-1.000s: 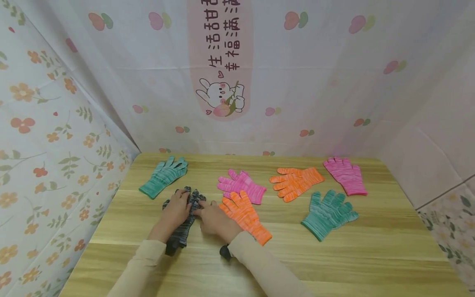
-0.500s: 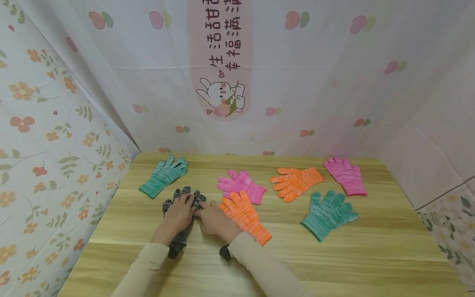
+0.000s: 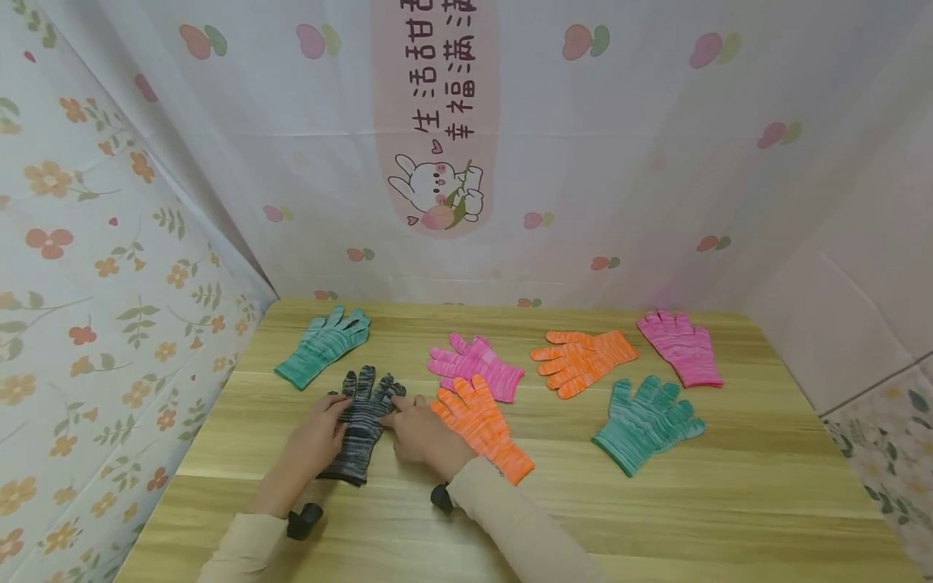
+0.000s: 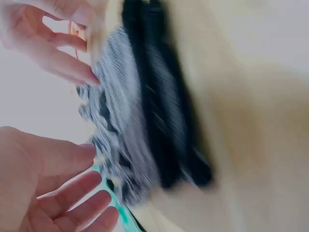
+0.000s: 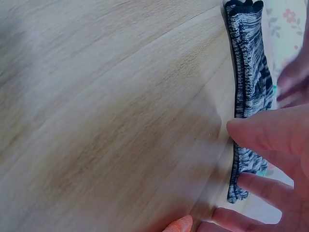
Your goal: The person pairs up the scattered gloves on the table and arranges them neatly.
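Note:
Black-and-grey knitted gloves (image 3: 362,429) lie flat at the left front of the table, fingers pointing away; two dark cuff edges (image 4: 159,96) in the left wrist view suggest one lies on another. My left hand (image 3: 315,437) is at their left edge, fingers loosely bent, thumb and fingertips apart from each other. At the right edge my right hand (image 3: 423,433) touches the gloves near the fingers; in the right wrist view its thumb (image 5: 256,128) and index finger (image 5: 263,186) are spread along the knit. Just right of that hand lies an orange glove (image 3: 484,425), partly under the forearm.
Green gloves lie at the back left (image 3: 321,346) and right (image 3: 645,425). A pink glove (image 3: 477,368) touches the near orange one. Another orange glove (image 3: 583,360) and a pink glove (image 3: 681,348) lie at the back right. Patterned cloth (image 3: 619,162) hangs behind the wooden table (image 3: 656,518).
My left hand has moved off the top of the black-and-grey gloves to their left side, uncovering the palm and cuff. The right hand has stayed put.

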`<state>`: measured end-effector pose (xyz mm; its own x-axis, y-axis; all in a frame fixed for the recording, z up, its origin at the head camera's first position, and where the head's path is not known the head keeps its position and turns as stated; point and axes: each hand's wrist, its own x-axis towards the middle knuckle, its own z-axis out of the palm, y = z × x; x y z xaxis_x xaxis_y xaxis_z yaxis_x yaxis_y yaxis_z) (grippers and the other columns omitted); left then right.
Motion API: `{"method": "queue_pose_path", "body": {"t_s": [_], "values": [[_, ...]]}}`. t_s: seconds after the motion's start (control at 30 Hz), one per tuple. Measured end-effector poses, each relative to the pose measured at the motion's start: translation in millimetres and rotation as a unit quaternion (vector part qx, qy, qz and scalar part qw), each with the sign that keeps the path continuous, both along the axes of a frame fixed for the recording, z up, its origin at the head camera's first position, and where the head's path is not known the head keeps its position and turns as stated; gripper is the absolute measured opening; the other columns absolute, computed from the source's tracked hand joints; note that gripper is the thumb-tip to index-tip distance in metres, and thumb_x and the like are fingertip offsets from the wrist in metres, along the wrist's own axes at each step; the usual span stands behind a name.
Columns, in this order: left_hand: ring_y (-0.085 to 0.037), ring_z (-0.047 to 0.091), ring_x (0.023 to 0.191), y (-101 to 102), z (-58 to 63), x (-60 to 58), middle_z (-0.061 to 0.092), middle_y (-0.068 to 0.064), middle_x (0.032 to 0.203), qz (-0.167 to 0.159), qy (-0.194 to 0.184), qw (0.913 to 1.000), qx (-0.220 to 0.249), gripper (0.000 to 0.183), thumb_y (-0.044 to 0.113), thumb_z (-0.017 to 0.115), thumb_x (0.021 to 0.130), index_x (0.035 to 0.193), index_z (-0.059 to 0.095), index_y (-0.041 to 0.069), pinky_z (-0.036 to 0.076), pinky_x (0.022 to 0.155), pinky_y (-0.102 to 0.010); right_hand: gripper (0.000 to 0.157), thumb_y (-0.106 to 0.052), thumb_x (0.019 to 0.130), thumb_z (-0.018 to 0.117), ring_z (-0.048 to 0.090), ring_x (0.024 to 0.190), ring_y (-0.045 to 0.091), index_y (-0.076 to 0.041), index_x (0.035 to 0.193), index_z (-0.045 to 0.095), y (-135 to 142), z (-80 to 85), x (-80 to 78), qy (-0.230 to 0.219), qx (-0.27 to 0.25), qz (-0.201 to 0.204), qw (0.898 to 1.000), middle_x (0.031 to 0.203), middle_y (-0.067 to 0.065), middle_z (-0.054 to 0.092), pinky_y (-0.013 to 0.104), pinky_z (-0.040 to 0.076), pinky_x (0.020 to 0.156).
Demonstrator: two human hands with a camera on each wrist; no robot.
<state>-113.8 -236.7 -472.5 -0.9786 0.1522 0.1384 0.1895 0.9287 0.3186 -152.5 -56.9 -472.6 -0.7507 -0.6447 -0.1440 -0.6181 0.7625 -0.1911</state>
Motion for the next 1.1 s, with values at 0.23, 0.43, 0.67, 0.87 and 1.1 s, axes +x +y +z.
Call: {"method": "queue_pose_path", "body": {"t_s": [0.23,0.43,0.67,0.87,1.1], "values": [[-0.040,0.054,0.110,-20.6,0.7,35.6,0.058,-0.023,0.117,-0.005,-0.047,0.9989,-0.002,0.029,0.005,0.064,0.084,0.111,0.063,-0.005,0.045,0.094,-0.051,0.048,-0.013,0.082,0.058,0.050,0.110,0.029,-0.028,0.127,0.058,-1.3,-0.1,0.5,0.001,0.002,-0.001,1.000,0.143,0.007,0.043,0.028,0.049,0.082],[-0.040,0.051,0.117,-24.9,-7.1,55.2,0.052,-0.024,0.128,-0.015,-0.098,0.9950,0.008,0.037,0.011,0.062,0.087,0.121,0.058,-0.003,0.044,0.096,-0.051,0.045,-0.038,0.086,0.061,0.047,0.116,0.031,-0.026,0.129,0.057,-2.7,-0.7,1.4,-0.004,-0.002,-0.009,1.000,0.144,0.009,0.042,0.033,0.046,0.092],[-0.026,0.057,0.102,-25.1,-20.3,62.4,0.057,-0.010,0.110,0.017,-0.044,0.9986,0.024,0.036,0.010,0.066,0.085,0.120,0.062,0.005,0.050,0.084,-0.041,0.068,-0.063,0.081,0.056,0.043,0.125,0.035,-0.023,0.136,0.049,-8.7,-1.3,8.5,-0.010,0.003,-0.028,1.000,0.150,0.011,0.032,0.043,0.041,0.102],[-0.009,0.045,0.077,-25.3,-24.6,63.3,0.052,0.000,0.085,0.033,-0.007,0.9991,0.027,0.035,0.008,0.070,0.081,0.115,0.066,0.005,0.042,0.063,-0.027,0.089,-0.074,0.072,0.055,0.037,0.128,0.040,-0.025,0.144,0.036,-20.5,-7.6,17.3,-0.005,0.031,-0.051,0.998,0.153,0.013,0.023,0.052,0.036,0.102],[-0.005,0.044,0.068,-25.9,-25.5,65.3,0.053,0.001,0.083,0.058,-0.015,0.9972,0.044,0.033,0.006,0.071,0.079,0.112,0.068,0.004,0.042,0.058,-0.022,0.091,-0.075,0.071,0.055,0.029,0.133,0.048,-0.023,0.144,0.036,-28.6,-20.6,29.9,0.003,0.013,-0.058,0.998,0.154,0.014,0.020,0.063,0.028,0.104]]}}
